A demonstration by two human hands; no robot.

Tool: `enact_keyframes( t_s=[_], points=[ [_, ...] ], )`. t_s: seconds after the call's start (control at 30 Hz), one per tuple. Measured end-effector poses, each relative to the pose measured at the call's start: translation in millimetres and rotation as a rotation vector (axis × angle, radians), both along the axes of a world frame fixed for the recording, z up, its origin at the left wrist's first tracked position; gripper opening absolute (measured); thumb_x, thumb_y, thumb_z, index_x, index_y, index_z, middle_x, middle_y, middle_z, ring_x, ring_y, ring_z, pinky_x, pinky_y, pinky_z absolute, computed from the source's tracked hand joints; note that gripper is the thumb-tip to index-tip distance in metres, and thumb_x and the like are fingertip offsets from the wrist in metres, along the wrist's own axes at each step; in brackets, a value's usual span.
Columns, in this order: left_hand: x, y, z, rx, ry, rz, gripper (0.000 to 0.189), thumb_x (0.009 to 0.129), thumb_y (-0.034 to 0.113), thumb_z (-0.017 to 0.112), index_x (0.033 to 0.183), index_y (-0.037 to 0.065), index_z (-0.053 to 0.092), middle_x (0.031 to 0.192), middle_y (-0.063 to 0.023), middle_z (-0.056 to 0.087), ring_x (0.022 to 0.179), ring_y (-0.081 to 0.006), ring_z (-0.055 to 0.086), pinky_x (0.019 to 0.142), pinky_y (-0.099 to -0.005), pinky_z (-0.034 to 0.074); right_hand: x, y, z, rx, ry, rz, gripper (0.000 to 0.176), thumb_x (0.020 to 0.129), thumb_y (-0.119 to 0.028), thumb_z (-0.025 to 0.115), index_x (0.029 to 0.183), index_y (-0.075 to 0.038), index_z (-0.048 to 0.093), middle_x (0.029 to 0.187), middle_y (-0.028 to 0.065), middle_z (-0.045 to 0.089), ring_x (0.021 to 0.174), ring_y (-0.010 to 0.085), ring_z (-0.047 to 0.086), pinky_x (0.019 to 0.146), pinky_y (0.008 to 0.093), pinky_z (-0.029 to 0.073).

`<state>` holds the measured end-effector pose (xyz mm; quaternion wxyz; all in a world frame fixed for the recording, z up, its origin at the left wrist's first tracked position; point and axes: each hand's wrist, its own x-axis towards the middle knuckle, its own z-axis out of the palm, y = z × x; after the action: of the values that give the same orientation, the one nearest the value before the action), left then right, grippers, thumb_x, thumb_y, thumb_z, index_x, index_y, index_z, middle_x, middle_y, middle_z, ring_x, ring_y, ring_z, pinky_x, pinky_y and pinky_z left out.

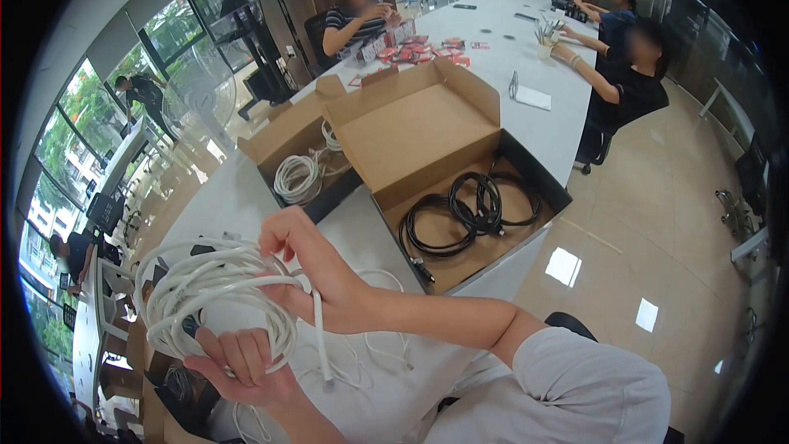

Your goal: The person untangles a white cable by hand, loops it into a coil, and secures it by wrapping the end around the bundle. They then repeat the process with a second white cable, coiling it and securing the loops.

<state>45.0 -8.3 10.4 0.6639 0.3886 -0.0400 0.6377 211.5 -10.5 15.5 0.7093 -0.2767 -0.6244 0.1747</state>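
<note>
A thick coil of white cable [177,300] is held up over the near part of the table. My left hand [242,366] is closed around the lower side of the coil, fingers wrapped over the strands. At the coil's right side my right hand [308,267] is closed, thumb and fingers pinching the white cable. A short length of cable hangs below my right hand, with its end [326,372] pointing down. Beyond my hands, one cardboard box [411,267] stands open with coiled black cables [477,207] inside. Beside it, another open box [333,196] contains coiled white cable [297,178].
Loose white cables lie on the white table [218,197] under my hands. A dark box [177,399] with cables sits at lower left. Farther along are red packets [419,51] and a notepad [530,97]. Several people sit around the table; a fan [200,99] stands left.
</note>
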Motion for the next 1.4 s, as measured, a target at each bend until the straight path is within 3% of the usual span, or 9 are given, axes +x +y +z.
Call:
enact_keyframes(
  t_s=[0.27, 0.6, 0.83, 0.9, 0.97, 1.03, 1.13, 1.3, 1.4],
  points=[
    [7.5, 1.8, -9.6, 0.071, 0.042, 0.058, 0.041, 0.1, 0.047, 0.029, 0.08, 0.012, 0.036, 0.041, 0.0049, 0.029, 0.032, -0.0047, 0.02, 0.038, -0.0211, 0.026, 7.2, -5.6, 10.7, 0.026, -0.211, -0.053, 0.074, 0.079, -0.018, 0.069, 0.139, -0.004, 0.029, 0.135, 0.0168, 0.035, 0.124, 0.0322, 0.035, 0.102, 0.0399, 0.03],
    [10.2, -22.4, 1.6, -0.195, -0.06, 0.193, 0.048, 0.097, 0.054, 0.031, 0.083, 0.011, 0.047, 0.041, 0.0061, 0.024, 0.034, -0.0053, 0.021, 0.041, -0.018, 0.026, 0.5, -13.6, 10.4, 0.051, -0.265, 0.087, 0.084, 0.075, -0.022, 0.073, 0.141, -0.002, 0.026, 0.137, 0.0179, 0.037, 0.123, 0.0365, 0.038, 0.103, 0.0446, 0.029],
    [-1.2, -2.0, -4.4, 0.066, 0.09, 0.212, 0.044, 0.099, 0.048, 0.032, 0.089, 0.008, 0.047, 0.04, 0.0059, 0.022, 0.031, -0.004, 0.019, 0.032, -0.0216, 0.016, 2.4, -18.7, 18.0, 0.098, -0.344, 0.135, 0.1, 0.065, -0.023, 0.078, 0.143, 0.0, 0.019, 0.14, 0.0205, 0.03, 0.127, 0.0398, 0.031, 0.104, 0.0471, 0.026],
    [-8.3, -0.7, 3.8, 0.051, -0.034, -0.058, 0.041, 0.099, 0.046, 0.034, 0.086, 0.009, 0.045, 0.041, 0.0055, 0.024, 0.032, -0.0035, 0.02, 0.032, -0.02, 0.019, 1.3, -21.4, 16.7, 0.127, -0.378, 0.152, 0.106, 0.062, -0.022, 0.079, 0.144, 0.001, 0.016, 0.142, 0.0218, 0.025, 0.13, 0.0419, 0.026, 0.105, 0.0493, 0.024],
    [-18.5, 1.8, -2.6, 0.15, -0.026, -0.17, 0.044, 0.1, 0.045, 0.03, 0.105, 0.005, 0.05, 0.071, -0.0063, 0.059, 0.056, -0.0081, 0.055, 0.053, -0.0241, 0.047, 0.0, -27.3, 19.8, 0.14, -0.414, 0.182, 0.111, 0.059, -0.022, 0.08, 0.144, 0.001, 0.014, 0.144, 0.0231, 0.021, 0.132, 0.0442, 0.02, 0.106, 0.0522, 0.021],
    [-24.0, -1.9, -20.8, -0.001, 0.206, 0.538, 0.051, 0.1, 0.046, 0.025, 0.125, 0.005, 0.042, 0.112, -0.0132, 0.051, 0.095, -0.0168, 0.054, 0.081, -0.0348, 0.045, 1.9, -33.7, 25.0, 0.1, -0.511, 0.2, 0.122, 0.052, -0.021, 0.083, 0.145, 0.003, 0.008, 0.146, 0.025, 0.015, 0.135, 0.0457, 0.012, 0.107, 0.0531, 0.017],
    [-43.0, 2.3, -33.7, 0.119, 0.404, 0.495, 0.062, 0.099, 0.048, 0.02, 0.147, 0.01, 0.02, 0.146, -0.0129, 0.023, 0.131, -0.0256, 0.029, 0.108, -0.0421, 0.028, 12.2, -37.1, 27.5, 0.057, -0.597, 0.267, 0.122, 0.056, -0.027, 0.082, 0.146, 0.003, 0.005, 0.149, 0.0258, 0.008, 0.137, 0.0473, 0.005, 0.108, 0.0555, 0.013],
    [-17.6, 8.0, 1.4, 0.265, 0.048, -0.316, 0.055, 0.098, 0.048, 0.032, 0.138, 0.011, 0.036, 0.077, 0.001, 0.06, 0.06, -0.0046, 0.054, 0.062, -0.0226, 0.047, 9.1, -26.9, 16.1, 0.156, -0.406, 0.279, 0.115, 0.068, -0.029, 0.078, 0.146, 0.003, -0.002, 0.15, 0.0247, 0.005, 0.139, 0.0459, 0.0, 0.11, 0.0531, 0.01],
    [-9.4, 2.8, 3.0, 0.334, -0.067, -0.419, 0.058, 0.098, 0.048, 0.035, 0.139, 0.007, 0.036, 0.124, -0.0091, 0.046, 0.11, -0.0223, 0.047, 0.094, -0.0394, 0.039, 2.3, -25.3, 16.8, 0.037, -0.29, 0.284, 0.104, 0.076, -0.026, 0.074, 0.147, 0.001, 0.002, 0.151, 0.022, 0.009, 0.139, 0.0406, 0.008, 0.11, 0.0482, 0.014]
  ],
)
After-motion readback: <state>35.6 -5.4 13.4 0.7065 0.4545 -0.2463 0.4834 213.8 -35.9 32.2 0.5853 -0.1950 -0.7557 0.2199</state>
